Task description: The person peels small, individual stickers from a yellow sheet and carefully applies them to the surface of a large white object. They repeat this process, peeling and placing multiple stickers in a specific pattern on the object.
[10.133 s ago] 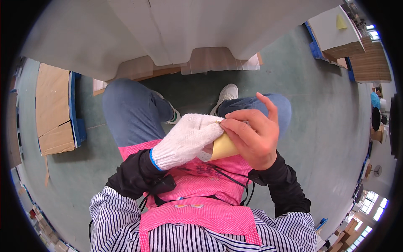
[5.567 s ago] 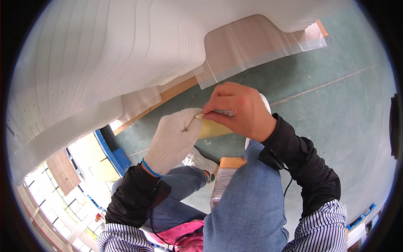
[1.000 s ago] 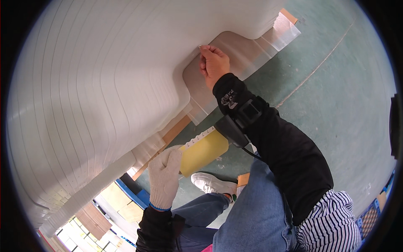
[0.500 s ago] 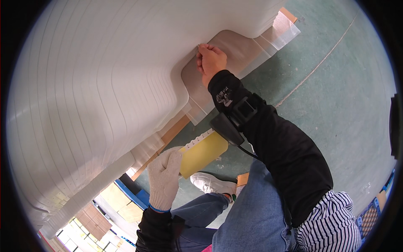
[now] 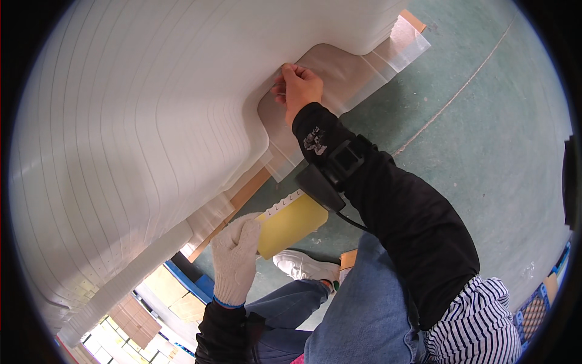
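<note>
My left hand (image 5: pixel 236 258), in a cream knit glove, grips one end of a yellow label sheet (image 5: pixel 292 225). A white strip with a row of small dark marks runs along the sheet's upper edge. My right hand (image 5: pixel 303 89) is bare, its thumb and fingers pinched together at the curved edge of a large stack of nested white moulded panels (image 5: pixel 182 67). Whatever lies between those fingertips is too small to make out. Beneath the stack, clear plastic film (image 5: pixel 406 50) covers the brownish layer beside my right hand.
The stack fills the upper left and rests along a wooden edge (image 5: pixel 251 193). Green floor (image 5: pixel 448 145) stretches to the right. A white shoe (image 5: pixel 303 266) and my jeans are below. Cartons (image 5: pixel 136 318) stand at lower left, a blue crate (image 5: pixel 533 315) at lower right.
The whole view has shifted slightly. My right hand stays at the panel edge, its lower fingers spread a little further from the pinch. The left hand keeps its grip on the label sheet.
</note>
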Demonstrator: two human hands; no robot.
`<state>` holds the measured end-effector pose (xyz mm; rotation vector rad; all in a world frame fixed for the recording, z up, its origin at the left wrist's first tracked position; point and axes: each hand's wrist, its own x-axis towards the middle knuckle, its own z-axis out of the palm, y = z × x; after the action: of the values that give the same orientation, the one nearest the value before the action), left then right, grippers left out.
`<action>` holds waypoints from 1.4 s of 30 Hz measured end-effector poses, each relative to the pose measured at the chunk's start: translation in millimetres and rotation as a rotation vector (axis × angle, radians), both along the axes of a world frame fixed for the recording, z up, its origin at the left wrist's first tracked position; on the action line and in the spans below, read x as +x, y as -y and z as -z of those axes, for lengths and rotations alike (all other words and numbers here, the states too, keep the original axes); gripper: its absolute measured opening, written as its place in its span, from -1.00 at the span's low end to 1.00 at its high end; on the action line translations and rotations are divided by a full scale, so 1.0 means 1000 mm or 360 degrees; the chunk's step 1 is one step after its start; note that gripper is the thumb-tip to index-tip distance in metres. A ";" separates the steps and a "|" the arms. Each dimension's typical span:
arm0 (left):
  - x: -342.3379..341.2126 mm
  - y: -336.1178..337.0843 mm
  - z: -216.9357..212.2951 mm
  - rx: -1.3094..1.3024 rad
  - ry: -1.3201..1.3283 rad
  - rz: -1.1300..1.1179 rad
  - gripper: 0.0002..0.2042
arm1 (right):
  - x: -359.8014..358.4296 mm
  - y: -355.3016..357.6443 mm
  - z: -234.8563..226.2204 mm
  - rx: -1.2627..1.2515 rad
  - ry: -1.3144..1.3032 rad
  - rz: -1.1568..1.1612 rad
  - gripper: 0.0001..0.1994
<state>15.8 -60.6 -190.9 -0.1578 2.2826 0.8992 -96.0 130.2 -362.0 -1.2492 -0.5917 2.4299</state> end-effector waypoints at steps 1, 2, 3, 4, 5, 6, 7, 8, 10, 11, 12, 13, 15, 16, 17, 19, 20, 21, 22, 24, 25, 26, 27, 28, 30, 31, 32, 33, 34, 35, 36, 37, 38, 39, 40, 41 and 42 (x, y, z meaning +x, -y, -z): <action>0.000 0.000 0.000 -0.0005 0.0011 0.0003 -0.60 | 0.000 0.002 -0.002 -0.0011 0.0013 0.0015 -0.89; 0.000 0.000 0.000 -0.0003 0.0015 -0.0010 -0.60 | 0.000 0.002 -0.004 -0.0021 0.0026 0.0033 -0.87; -0.001 0.000 0.001 0.0000 0.0019 -0.0024 -0.60 | 0.001 0.002 -0.005 -0.0025 0.0025 0.0042 -0.87; -0.001 -0.001 0.001 0.0002 0.0022 -0.0037 -0.60 | 0.001 0.001 -0.007 -0.0030 0.0025 0.0052 -0.86; -0.001 -0.001 0.001 -0.0008 0.0031 -0.0024 -0.60 | 0.001 0.001 -0.007 -0.0033 0.0025 0.0061 -0.85; -0.002 0.000 0.001 -0.0018 0.0040 -0.0011 -0.60 | 0.002 -0.001 -0.008 -0.0018 0.0040 0.0053 -0.85; -0.002 0.000 0.001 -0.0027 0.0050 0.0002 -0.60 | 0.003 -0.002 -0.008 -0.0003 0.0055 0.0045 -0.85; -0.003 0.000 -0.001 -0.0040 0.0053 0.0002 -0.60 | 0.003 -0.001 -0.010 0.0003 0.0067 0.0031 -0.85; -0.004 0.000 -0.004 -0.0068 0.0060 0.0001 -0.60 | 0.006 0.002 -0.012 0.0038 0.0167 0.0079 -0.86; -0.003 0.000 -0.003 -0.0020 0.0046 -0.0053 -0.61 | 0.008 0.000 -0.013 0.0065 0.0219 0.0104 -0.86; -0.002 0.001 0.000 0.0027 0.0031 -0.0108 -0.63 | 0.010 -0.003 -0.013 0.0139 0.0205 0.0006 -0.86; -0.002 0.001 0.001 0.0072 0.0015 -0.0163 -0.65 | 0.012 -0.006 -0.014 0.0212 0.0189 -0.0092 -0.86; -0.002 0.000 0.001 0.0047 0.0008 -0.0116 -0.65 | 0.015 -0.010 -0.010 0.0411 0.0128 -0.0242 -0.84; -0.002 0.000 0.000 0.0034 0.0004 -0.0092 -0.65 | 0.013 -0.012 -0.004 0.0535 0.0078 -0.0298 -0.84; -0.002 -0.001 0.001 0.0042 0.0006 -0.0113 -0.66 | 0.011 -0.015 -0.002 0.0658 0.0028 -0.0356 -0.83; 0.000 -0.002 0.001 0.0062 0.0011 -0.0153 -0.66 | 0.006 -0.021 0.003 0.0632 0.0088 -0.0455 -0.81; -0.001 -0.003 0.000 0.0080 0.0034 -0.0163 -0.67 | 0.006 -0.024 0.003 0.0621 0.0119 -0.0505 -0.81; -0.003 -0.005 -0.002 0.0100 0.0058 -0.0173 -0.67 | 0.009 -0.026 0.004 0.0609 0.0106 -0.0492 -0.80; -0.004 -0.007 -0.003 0.0122 0.0084 -0.0181 -0.67 | 0.014 -0.028 0.004 0.0598 0.0093 -0.0479 -0.80; -0.005 0.001 0.001 0.0038 -0.0048 -0.0101 -0.69 | 0.025 -0.023 -0.002 0.0582 0.0056 -0.0528 -0.79; -0.005 0.004 0.002 -0.0002 -0.0111 -0.0061 -0.70 | 0.034 -0.021 -0.008 0.0594 0.0047 -0.0583 -0.79; -0.005 0.004 0.000 -0.0056 -0.0170 0.0027 -0.71 | 0.045 -0.021 -0.015 0.0608 0.0043 -0.0638 -0.78; -0.007 0.003 -0.002 -0.0110 -0.0225 0.0115 -0.71 | 0.059 -0.023 -0.024 0.0679 -0.0085 -0.0885 -0.80; -0.008 0.001 -0.003 -0.0165 -0.0280 0.0202 -0.72 | 0.070 -0.024 -0.030 0.0835 -0.0279 -0.1086 -0.82; -0.007 0.008 0.002 -0.0135 -0.0389 0.0282 -0.74 | 0.088 -0.014 -0.043 0.1085 -0.0717 -0.1493 -0.84; -0.006 0.012 0.004 -0.0135 -0.0442 0.0316 -0.74 | 0.094 -0.011 -0.052 0.1208 -0.0789 -0.1663 -0.85; -0.004 0.009 0.004 -0.0158 -0.0426 0.0324 -0.75 | 0.100 -0.014 -0.065 0.1339 -0.0842 -0.1837 -0.86; -0.004 0.002 0.003 -0.0172 -0.0422 0.0346 -0.75 | 0.104 -0.015 -0.072 0.1489 -0.0896 -0.1992 -0.87; -0.004 -0.002 0.001 -0.0187 -0.0418 0.0368 -0.75 | 0.110 -0.010 -0.071 0.1541 -0.0938 -0.1993 -0.87; -0.005 -0.005 -0.002 -0.0224 -0.0391 0.0383 -0.75 | 0.114 -0.008 -0.070 0.1610 -0.0977 -0.1993 -0.87; -0.006 -0.006 -0.005 -0.0260 -0.0364 0.0398 -0.74 | 0.117 -0.006 -0.070 0.1679 -0.1015 -0.1990 -0.87; -0.006 -0.006 -0.006 -0.0297 -0.0337 0.0414 -0.74 | 0.118 -0.002 -0.072 0.1692 -0.1040 -0.1948 -0.86; -0.006 -0.006 -0.006 -0.0288 -0.0340 0.0410 -0.74 | 0.119 0.001 -0.073 0.1705 -0.1058 -0.1906 -0.85; -0.006 -0.005 -0.005 -0.0279 -0.0343 0.0409 -0.74 | 0.120 0.004 -0.073 0.1718 -0.1075 -0.1862 -0.84; -0.006 -0.004 -0.005 -0.0269 -0.0346 0.0410 -0.74 | 0.122 0.006 -0.072 0.1831 -0.1096 -0.1770 -0.85; -0.006 -0.004 -0.005 -0.0248 -0.0333 0.0397 -0.74 | 0.123 0.009 -0.069 0.1947 -0.1113 -0.1674 -0.85; -0.007 -0.004 -0.005 -0.0226 -0.0319 0.0386 -0.75 | 0.125 0.011 -0.067 0.2061 -0.1128 -0.1573 -0.85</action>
<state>8.7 -56.2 -185.5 0.1518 2.4851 0.6523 28.7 119.5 -295.1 0.5313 -2.2885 1.9236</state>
